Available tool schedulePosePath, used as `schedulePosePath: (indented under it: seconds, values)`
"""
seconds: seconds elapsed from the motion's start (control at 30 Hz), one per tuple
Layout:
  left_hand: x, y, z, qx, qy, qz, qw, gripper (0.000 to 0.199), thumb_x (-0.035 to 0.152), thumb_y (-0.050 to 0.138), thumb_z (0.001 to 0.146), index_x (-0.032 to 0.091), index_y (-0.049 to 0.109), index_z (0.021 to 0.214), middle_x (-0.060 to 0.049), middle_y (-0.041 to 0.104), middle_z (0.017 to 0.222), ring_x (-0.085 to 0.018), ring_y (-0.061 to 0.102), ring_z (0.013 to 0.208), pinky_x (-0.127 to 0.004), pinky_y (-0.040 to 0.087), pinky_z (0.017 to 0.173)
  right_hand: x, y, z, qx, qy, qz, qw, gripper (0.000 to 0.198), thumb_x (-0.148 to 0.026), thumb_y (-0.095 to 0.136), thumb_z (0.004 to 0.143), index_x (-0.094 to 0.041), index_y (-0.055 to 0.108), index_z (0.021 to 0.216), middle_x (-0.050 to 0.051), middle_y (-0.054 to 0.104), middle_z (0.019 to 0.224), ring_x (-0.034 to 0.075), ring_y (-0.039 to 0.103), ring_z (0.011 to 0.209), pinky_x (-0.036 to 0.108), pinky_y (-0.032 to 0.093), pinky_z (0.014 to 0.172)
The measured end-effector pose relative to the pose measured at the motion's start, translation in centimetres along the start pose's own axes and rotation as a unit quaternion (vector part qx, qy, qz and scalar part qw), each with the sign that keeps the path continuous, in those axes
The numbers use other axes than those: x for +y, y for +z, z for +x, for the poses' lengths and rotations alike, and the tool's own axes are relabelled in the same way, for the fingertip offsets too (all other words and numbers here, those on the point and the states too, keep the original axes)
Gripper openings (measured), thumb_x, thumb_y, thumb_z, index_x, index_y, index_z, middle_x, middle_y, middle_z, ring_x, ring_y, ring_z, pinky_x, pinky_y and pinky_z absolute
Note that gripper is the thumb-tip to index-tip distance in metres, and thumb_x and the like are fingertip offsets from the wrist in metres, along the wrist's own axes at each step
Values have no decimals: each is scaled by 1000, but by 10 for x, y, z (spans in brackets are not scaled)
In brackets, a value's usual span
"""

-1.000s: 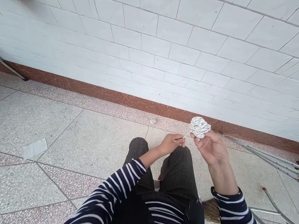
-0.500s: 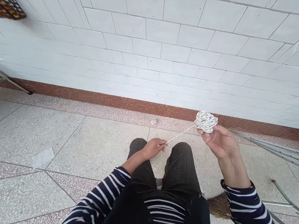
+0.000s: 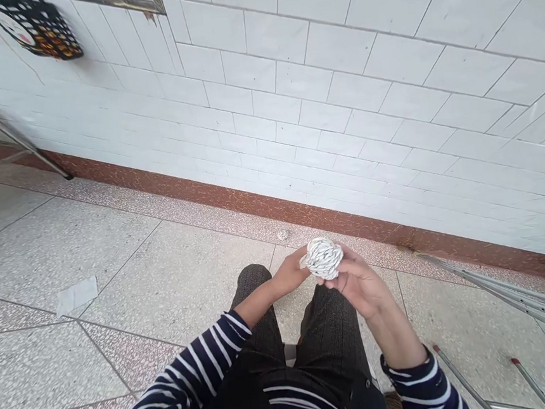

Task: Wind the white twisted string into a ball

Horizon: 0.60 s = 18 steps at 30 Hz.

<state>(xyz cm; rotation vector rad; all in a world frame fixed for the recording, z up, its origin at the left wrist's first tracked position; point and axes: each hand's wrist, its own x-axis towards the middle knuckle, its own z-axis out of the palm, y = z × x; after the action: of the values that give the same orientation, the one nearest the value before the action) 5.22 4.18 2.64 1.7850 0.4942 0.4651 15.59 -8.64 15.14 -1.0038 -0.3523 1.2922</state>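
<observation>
In front of my knees, a ball of white cord with dark flecks [image 3: 324,258] rests in the fingers of my right hand [image 3: 360,284], which are curled around its right side and underside. My left hand [image 3: 292,273] is right up against the ball's left side, closed on the cord's strand, with its fingertips partly hidden. Beyond my hands, a small round pale ball [image 3: 283,234] lies on the floor by the wall base.
A white tiled wall with a reddish skirting [image 3: 194,187] runs ahead. On the left are a metal-legged table [image 3: 23,140], a patterned basket [image 3: 40,30] on the wall and a pale sheet [image 3: 77,297] on the floor. Metal rails [image 3: 494,284] stand at right.
My right hand has brought the ball left and down toward my left hand. The strand that stretched between the hands no longer shows. The view has tilted slightly upward.
</observation>
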Motion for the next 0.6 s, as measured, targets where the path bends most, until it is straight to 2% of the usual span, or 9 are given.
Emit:
schedulePosePath:
  seconds: [0.07, 0.1, 0.17, 0.23, 0.4, 0.6]
  values:
    - [18, 7, -2, -13, -8, -83, 996, 22, 33, 59, 86, 15, 69, 93, -6, 73, 91, -24, 64, 97, -36, 47, 91, 10, -2, 5, 7, 7, 25, 1000, 44, -11, 76, 60, -20, 67, 102, 2, 73, 77, 17, 65, 56, 23, 50, 44]
    - [23, 8, -6, -29, -12, -118, 992, 24, 36, 59, 86, 14, 68, 84, -5, 72, 82, -23, 65, 90, -35, 48, 88, 11, -6, 7, 15, -1, 33, 999, 41, -11, 76, 59, -19, 68, 99, 3, 73, 77, 17, 65, 57, 23, 51, 45]
    - [25, 10, -17, -65, -20, -183, 981, 31, 42, 58, 88, 14, 67, 79, -4, 70, 73, -21, 65, 81, -34, 48, 85, 6, -17, 8, 44, -30, 47, 997, 32, -13, 76, 59, -17, 69, 90, 4, 74, 78, 17, 66, 60, 24, 54, 50]
    - [20, 8, -30, -92, -37, -219, 971, 35, 45, 55, 90, 14, 67, 81, -5, 69, 73, -20, 65, 79, -33, 48, 85, -3, -30, 8, 78, -56, 65, 993, 24, -14, 76, 60, -17, 69, 83, 4, 74, 79, 16, 67, 63, 23, 55, 52]
    - [6, 1, -50, -81, -90, -188, 975, 34, 44, 54, 90, 16, 67, 76, -5, 68, 74, -20, 65, 85, -32, 47, 87, -23, -51, 6, 119, -72, 99, 985, 26, -14, 77, 60, -20, 68, 85, 3, 75, 83, 17, 67, 70, 23, 57, 58]
    - [-6, -11, -57, -83, -93, -148, 981, 36, 43, 50, 91, 17, 67, 74, -4, 67, 71, -20, 65, 81, -31, 48, 85, -39, -57, 4, 154, -104, 108, 977, 29, -13, 71, 65, -23, 67, 92, 2, 73, 92, 14, 65, 68, 21, 54, 50]
